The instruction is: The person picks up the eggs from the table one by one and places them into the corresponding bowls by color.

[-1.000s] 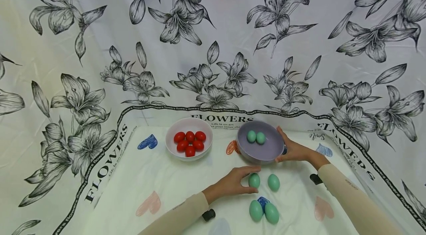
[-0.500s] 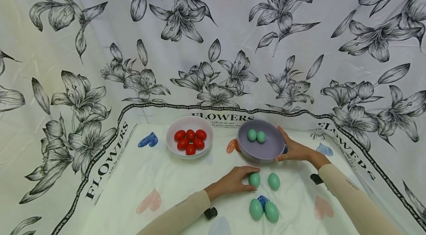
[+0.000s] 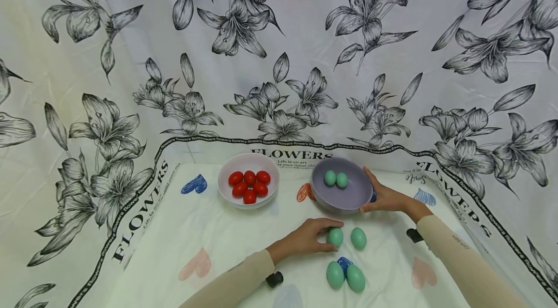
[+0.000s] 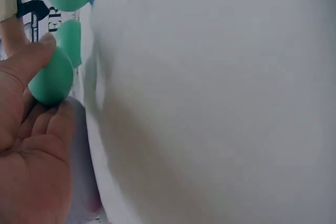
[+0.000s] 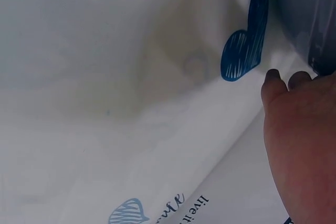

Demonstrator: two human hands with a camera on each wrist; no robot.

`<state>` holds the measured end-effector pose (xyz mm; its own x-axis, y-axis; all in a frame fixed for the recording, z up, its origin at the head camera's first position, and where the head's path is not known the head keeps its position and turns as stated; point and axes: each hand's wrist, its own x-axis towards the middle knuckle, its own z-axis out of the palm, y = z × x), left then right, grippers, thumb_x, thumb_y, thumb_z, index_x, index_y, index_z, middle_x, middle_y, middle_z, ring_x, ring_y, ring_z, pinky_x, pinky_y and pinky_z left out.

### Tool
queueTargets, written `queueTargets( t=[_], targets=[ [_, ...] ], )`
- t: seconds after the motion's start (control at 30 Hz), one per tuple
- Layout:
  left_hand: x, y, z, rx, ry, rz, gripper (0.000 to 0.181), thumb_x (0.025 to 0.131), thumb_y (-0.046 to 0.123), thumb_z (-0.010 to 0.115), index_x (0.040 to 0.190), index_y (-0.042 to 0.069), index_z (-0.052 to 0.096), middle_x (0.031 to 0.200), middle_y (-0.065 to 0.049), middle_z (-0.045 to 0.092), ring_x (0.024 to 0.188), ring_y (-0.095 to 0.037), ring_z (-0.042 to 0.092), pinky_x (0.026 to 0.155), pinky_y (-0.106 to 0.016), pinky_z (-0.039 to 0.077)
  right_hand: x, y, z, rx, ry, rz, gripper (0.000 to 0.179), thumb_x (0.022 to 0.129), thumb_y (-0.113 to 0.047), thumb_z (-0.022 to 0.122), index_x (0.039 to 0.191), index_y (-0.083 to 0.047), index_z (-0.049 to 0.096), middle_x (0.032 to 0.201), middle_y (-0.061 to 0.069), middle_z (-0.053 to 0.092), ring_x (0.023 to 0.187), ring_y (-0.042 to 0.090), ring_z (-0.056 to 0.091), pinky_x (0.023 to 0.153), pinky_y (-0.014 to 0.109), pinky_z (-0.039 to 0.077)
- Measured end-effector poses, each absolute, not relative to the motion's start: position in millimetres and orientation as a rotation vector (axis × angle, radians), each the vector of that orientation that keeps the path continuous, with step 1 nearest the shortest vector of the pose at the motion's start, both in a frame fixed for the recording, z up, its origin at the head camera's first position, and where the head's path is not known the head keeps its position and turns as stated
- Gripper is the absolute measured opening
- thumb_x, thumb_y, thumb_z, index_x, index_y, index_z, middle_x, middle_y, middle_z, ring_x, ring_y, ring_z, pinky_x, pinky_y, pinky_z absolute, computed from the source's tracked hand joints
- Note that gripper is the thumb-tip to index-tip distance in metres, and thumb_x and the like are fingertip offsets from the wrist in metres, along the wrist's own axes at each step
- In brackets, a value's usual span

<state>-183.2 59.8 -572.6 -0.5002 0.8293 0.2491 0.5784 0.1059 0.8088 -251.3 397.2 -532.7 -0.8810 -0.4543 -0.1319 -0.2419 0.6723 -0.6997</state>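
Observation:
Thumb and fingers of my left hand (image 3: 307, 238) are round a green egg (image 3: 335, 237) on the cloth. From close up in the left wrist view, the thumb lies on one side of that egg (image 4: 51, 80) and the fingertips on the other. My right hand (image 3: 385, 196) grips the right side of a purple bowl (image 3: 342, 204), which has two green eggs (image 3: 335, 179) inside. The right wrist view shows that hand (image 5: 302, 135) beside the bowl's wall (image 5: 304, 14); part of its grip is out of frame.
Another green egg (image 3: 359, 238) lies just right of the held one. Two more green eggs (image 3: 346, 276) are nearer the front. Left of the purple bowl stands a white bowl (image 3: 248, 205) with several red eggs (image 3: 249, 177). A flower-printed cloth (image 3: 235, 104) hangs behind.
My left hand and the green egg have shifted very slightly to the right. My right hand and the purple bowl have stayed in place.

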Motion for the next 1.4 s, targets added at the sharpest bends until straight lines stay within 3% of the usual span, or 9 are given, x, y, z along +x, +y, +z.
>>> queueTargets(
  t=[0.13,0.33,0.57,0.77,1.13,1.4],
  targets=[
    [-184,60,-557,1.398,2.051,1.406,0.067,0.087,0.021,0.076,0.146,0.02,0.045,0.146,0.004,0.048,0.132,-0.003,0.044,0.103,-0.018,0.041,-251,398,-533,-0.563,2.596,-1.018,0.134,0.073,-0.031,0.087,0.154,-0.029,-0.02,0.161,0.022,-0.006,0.142,0.053,0.012,0.108,0.069,0.025],
    [-197,67,-519,1.472,2.022,1.457,0.067,0.086,0.018,0.075,0.146,0.011,0.045,0.146,0.0,0.049,0.132,-0.005,0.045,0.103,-0.019,0.042,-252,400,-534,-0.587,2.581,-1.036,0.133,0.075,-0.029,0.086,0.153,-0.029,-0.022,0.161,0.022,-0.008,0.142,0.053,0.014,0.107,0.067,0.028],
    [-229,88,-479,1.554,2.179,1.323,0.064,0.087,0.023,0.076,0.144,0.015,0.048,0.144,0.001,0.05,0.129,-0.003,0.046,0.103,-0.017,0.04,-249,401,-531,-0.55,2.556,-1.026,0.129,0.078,-0.034,0.083,0.152,-0.031,-0.023,0.162,0.02,-0.01,0.143,0.049,0.016,0.108,0.065,0.028],
    [-261,115,-457,1.614,2.314,1.187,0.063,0.086,0.02,0.077,0.142,0.008,0.05,0.142,-0.003,0.053,0.125,-0.004,0.051,0.099,-0.014,0.042,-248,401,-529,-0.532,2.511,-1.039,0.126,0.082,-0.033,0.081,0.15,-0.036,-0.025,0.161,0.021,-0.007,0.143,0.046,0.017,0.109,0.063,0.028],
    [-299,159,-461,1.438,2.395,1.09,0.062,0.086,0.022,0.078,0.139,0.004,0.052,0.136,-0.008,0.058,0.12,-0.009,0.055,0.099,-0.015,0.043,-251,402,-530,-0.553,2.515,-1.061,0.128,0.081,-0.035,0.081,0.149,-0.037,-0.028,0.161,0.015,-0.015,0.145,0.041,0.014,0.112,0.058,0.026],
    [-319,179,-485,1.394,2.536,0.799,0.054,0.083,0.02,0.08,0.13,0.004,0.061,0.125,-0.004,0.065,0.11,-0.012,0.06,0.092,-0.017,0.047,-255,403,-534,-0.556,2.517,-1.074,0.129,0.079,-0.036,0.083,0.151,-0.036,-0.024,0.163,0.012,-0.008,0.146,0.036,0.015,0.114,0.055,0.026]
  ],
)
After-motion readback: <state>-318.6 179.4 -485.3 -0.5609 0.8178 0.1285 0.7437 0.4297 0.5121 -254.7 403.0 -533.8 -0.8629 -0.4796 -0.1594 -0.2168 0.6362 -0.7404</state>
